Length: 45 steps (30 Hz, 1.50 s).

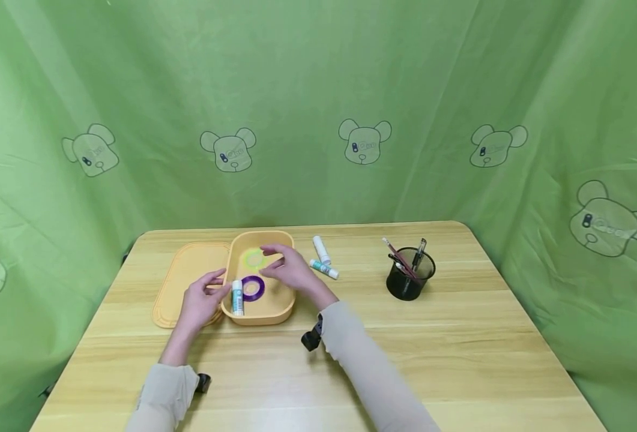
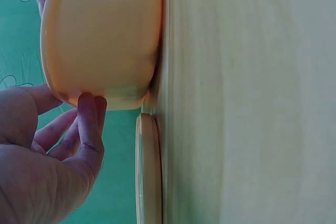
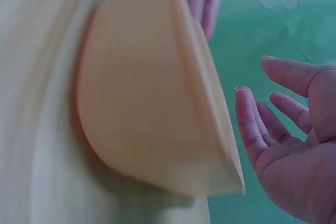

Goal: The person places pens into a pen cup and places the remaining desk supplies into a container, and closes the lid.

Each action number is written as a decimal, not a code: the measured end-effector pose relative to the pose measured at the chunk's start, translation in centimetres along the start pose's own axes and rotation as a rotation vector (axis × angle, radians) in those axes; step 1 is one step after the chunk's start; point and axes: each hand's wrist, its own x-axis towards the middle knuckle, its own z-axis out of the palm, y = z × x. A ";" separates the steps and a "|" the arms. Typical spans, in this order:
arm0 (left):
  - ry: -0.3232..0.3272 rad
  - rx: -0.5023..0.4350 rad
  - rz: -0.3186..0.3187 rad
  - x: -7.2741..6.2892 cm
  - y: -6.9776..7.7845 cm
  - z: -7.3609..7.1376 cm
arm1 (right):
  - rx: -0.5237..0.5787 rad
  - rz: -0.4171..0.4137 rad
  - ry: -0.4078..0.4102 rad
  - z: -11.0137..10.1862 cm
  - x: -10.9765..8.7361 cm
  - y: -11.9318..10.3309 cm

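Across the tabletop (image 1: 404,360) my feed shows the left hand (image 1: 199,303), loosely bent, touching the left wall of the orange box (image 1: 275,305), its long axis pointing away, the right hand (image 1: 291,269) spread empty over it, nearer two glue sticks (image 1: 325,260) just right of the box.

The bare left hand (image 1: 200,303), on a beige-sleeved forearm (image 1: 163,393), reaches toward one o'clock, thumb and fingers pinching; the bare right hand (image 1: 291,268) points toward ten o'clock, fingers loosely spread.
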 end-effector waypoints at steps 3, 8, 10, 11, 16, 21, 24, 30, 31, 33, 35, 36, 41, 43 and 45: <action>-0.004 0.003 0.002 -0.1 0.0 -0.1 | 0.022 -0.006 0.052 -1.8 -0.2 0.7; -0.005 -0.003 -0.001 -0.2 -0.1 0.0 | 0.063 0.016 0.137 -4.7 -0.4 2.6; -0.002 -0.002 0.000 -0.1 -0.1 0.0 | 0.064 0.038 0.182 -5.7 -0.5 3.6; 0.000 -0.002 0.000 -0.1 -0.1 0.0 | 0.058 0.049 0.206 -6.2 -0.4 4.2; -0.007 0.007 -0.002 -0.1 -0.1 0.0 | 0.064 0.109 0.309 -7.7 -1.0 6.5; -0.016 0.016 -0.001 -0.3 -0.1 -0.1 | 0.087 0.170 0.367 -8.4 -1.5 8.1; -0.013 0.014 0.000 -0.2 -0.1 0.0 | 0.084 0.198 0.384 -8.6 -1.6 8.9; -0.009 0.007 0.002 -0.1 0.0 0.0 | 0.093 0.222 0.401 -8.7 -1.9 9.7; -0.007 0.006 0.002 -0.1 0.0 0.0 | 0.095 0.223 0.397 -8.7 -2.0 9.7; -0.006 0.008 0.000 -0.1 0.0 0.0 | 0.090 0.225 0.381 -8.7 -2.1 9.8; -0.007 0.014 0.002 -0.2 0.0 0.0 | 0.082 0.224 0.364 -8.6 -2.1 9.9; -0.007 0.016 0.001 -0.2 0.0 -0.1 | 0.080 0.228 0.356 -8.6 -2.1 10.0; -0.015 0.018 0.000 -0.1 0.0 -0.1 | 0.065 0.237 0.341 -8.5 -2.2 10.1; -0.015 0.017 0.000 -0.1 0.0 -0.1 | 0.060 0.243 0.334 -8.4 -2.2 10.0; -0.015 0.017 0.001 -0.1 0.0 -0.1 | 0.051 0.251 0.328 -8.4 -2.1 10.1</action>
